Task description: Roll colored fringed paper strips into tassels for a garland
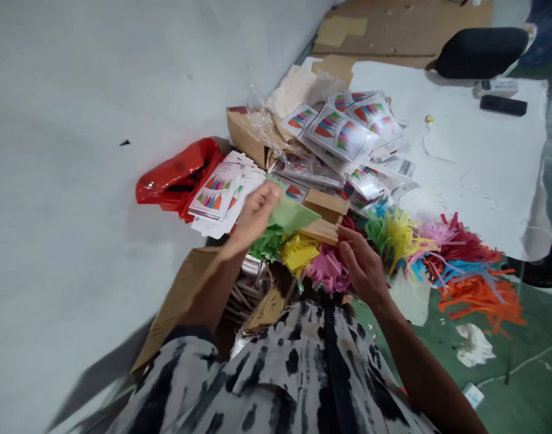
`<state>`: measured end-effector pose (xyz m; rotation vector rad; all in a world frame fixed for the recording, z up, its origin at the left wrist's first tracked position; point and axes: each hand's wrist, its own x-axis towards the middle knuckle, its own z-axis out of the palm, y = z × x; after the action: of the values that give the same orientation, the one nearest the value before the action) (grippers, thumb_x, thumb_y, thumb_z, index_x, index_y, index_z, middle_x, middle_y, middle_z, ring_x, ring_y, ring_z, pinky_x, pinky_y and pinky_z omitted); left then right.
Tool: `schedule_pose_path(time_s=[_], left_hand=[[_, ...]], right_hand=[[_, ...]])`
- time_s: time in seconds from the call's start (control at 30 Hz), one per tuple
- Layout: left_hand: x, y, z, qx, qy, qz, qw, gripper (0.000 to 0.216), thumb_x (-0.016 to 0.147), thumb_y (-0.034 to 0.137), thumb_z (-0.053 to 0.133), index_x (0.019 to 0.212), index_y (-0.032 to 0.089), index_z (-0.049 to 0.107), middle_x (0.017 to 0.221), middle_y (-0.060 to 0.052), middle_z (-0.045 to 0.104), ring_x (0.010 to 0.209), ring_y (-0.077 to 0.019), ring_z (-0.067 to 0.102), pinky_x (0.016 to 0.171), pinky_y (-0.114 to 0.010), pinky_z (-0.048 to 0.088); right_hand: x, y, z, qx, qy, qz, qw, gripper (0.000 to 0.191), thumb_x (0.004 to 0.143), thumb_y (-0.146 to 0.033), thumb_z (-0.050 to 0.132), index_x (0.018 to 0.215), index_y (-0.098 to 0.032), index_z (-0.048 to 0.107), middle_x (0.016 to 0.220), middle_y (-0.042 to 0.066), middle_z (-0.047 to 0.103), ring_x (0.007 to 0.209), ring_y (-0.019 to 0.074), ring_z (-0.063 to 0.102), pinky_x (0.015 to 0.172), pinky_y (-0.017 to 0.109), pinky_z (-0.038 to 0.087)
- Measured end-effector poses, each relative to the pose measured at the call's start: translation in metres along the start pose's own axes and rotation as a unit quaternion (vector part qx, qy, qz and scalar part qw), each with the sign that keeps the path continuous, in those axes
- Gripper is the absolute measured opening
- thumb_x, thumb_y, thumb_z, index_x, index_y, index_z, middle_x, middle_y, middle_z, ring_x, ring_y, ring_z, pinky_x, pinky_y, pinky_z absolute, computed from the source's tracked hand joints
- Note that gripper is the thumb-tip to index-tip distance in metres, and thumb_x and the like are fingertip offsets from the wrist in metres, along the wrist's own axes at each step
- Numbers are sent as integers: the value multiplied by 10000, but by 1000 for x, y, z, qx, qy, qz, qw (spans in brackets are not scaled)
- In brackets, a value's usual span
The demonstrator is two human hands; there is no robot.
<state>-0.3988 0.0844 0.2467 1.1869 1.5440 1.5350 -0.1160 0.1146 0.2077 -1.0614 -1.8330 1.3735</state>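
My left hand (257, 212) is raised with its fingers pinched on a light green paper piece (290, 214), whose fringed green end (267, 243) hangs below. My right hand (363, 265) is lower and to the right, fingers curled on a pink fringed paper tassel (326, 271). A yellow tassel (299, 252) lies between the two hands. Just beyond them sits a small brown cardboard box (325, 212). More fringed paper tassels (457, 259) in yellow, green, red, blue and orange spread out to the right.
Stacks of white printed packets (348, 129) and another stack (217, 191) lie ahead, beside a red plastic bag (179, 175). A grey wall (77, 150) fills the left. White sheet (475, 157), a black phone (502, 105) and brown cardboard (393, 27) lie farther back. An open carton (185, 295) sits by my left arm.
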Motion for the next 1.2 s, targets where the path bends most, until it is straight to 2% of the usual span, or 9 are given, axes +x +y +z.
schedule_pose_path(time_s=[0.1, 0.23, 0.4, 0.53, 0.63, 0.73, 0.83, 1.07, 1.2], left_hand=[[-40, -17, 34, 29, -65, -16, 997, 474, 1026, 605, 557, 791, 193, 560, 711, 32, 491, 646, -102, 440, 596, -227, 384], [-97, -42, 47, 94, -145, -54, 983, 439, 1059, 532, 510, 824, 177, 616, 718, 14, 597, 664, -118, 547, 630, -229, 455], [-114, -79, -10, 218, -162, -42, 962, 335, 1067, 412, 495, 1050, 186, 742, 1014, -73, 783, 1000, -214, 722, 918, -334, 566], [-79, -119, -65, 337, -112, -28, 934, 342, 961, 253, 621, 1286, 224, 725, 1423, -118, 689, 1374, -294, 576, 1247, -529, 343], [-53, -137, -81, 367, -138, -26, 920, 241, 901, 210, 681, 1109, 248, 796, 1213, -84, 789, 1261, -293, 649, 1245, -576, 330], [-44, -127, -95, 368, -154, -15, 917, 146, 931, 270, 665, 917, 245, 809, 948, -58, 811, 1049, -256, 722, 1153, -519, 449], [-49, -91, -124, 366, -128, 4, 922, 256, 999, 365, 588, 939, 223, 794, 1010, -81, 797, 1016, -234, 717, 1000, -411, 543], [-57, -16, -175, 334, 101, 68, 935, 208, 974, 400, 666, 996, 208, 743, 954, -41, 751, 865, -175, 692, 801, -290, 549], [-55, -9, -167, 331, 26, 67, 941, 232, 953, 432, 691, 949, 205, 737, 932, -39, 748, 843, -174, 687, 790, -289, 553]], right_hand=[[19, 6, 31, 206, -91, 185, 957, 614, 926, -771, 574, 1114, -224, 780, 1075, 86, 801, 963, 249, 763, 839, 367, 606], [23, 25, 68, 398, -41, 298, 867, 475, 693, -639, 888, 873, -212, 785, 846, 29, 795, 803, 216, 752, 721, 312, 608], [13, 33, 81, 410, 16, 311, 857, 439, 534, -459, 1010, 815, -215, 776, 779, 0, 786, 751, 208, 746, 713, 315, 629], [12, 34, 81, 405, 28, 318, 857, 421, 559, -444, 1004, 826, -208, 779, 808, 16, 797, 734, 208, 748, 708, 330, 642], [12, 32, 82, 401, 31, 318, 858, 404, 568, -437, 1001, 798, -206, 763, 788, 17, 792, 704, 204, 744, 687, 329, 642], [10, 29, 80, 398, 24, 316, 861, 403, 575, -430, 999, 809, -197, 768, 777, 24, 788, 672, 202, 736, 658, 326, 638], [7, 23, 74, 398, 18, 312, 862, 403, 574, -425, 1001, 819, -199, 777, 770, 25, 785, 636, 190, 721, 613, 309, 626], [5, 4, 62, 421, 14, 283, 862, 378, 621, -423, 982, 890, -239, 790, 853, 19, 804, 728, 208, 754, 659, 319, 645], [10, -8, 51, 446, 12, 246, 861, 337, 654, -407, 960, 908, -267, 787, 884, -6, 808, 782, 205, 767, 715, 320, 661]])
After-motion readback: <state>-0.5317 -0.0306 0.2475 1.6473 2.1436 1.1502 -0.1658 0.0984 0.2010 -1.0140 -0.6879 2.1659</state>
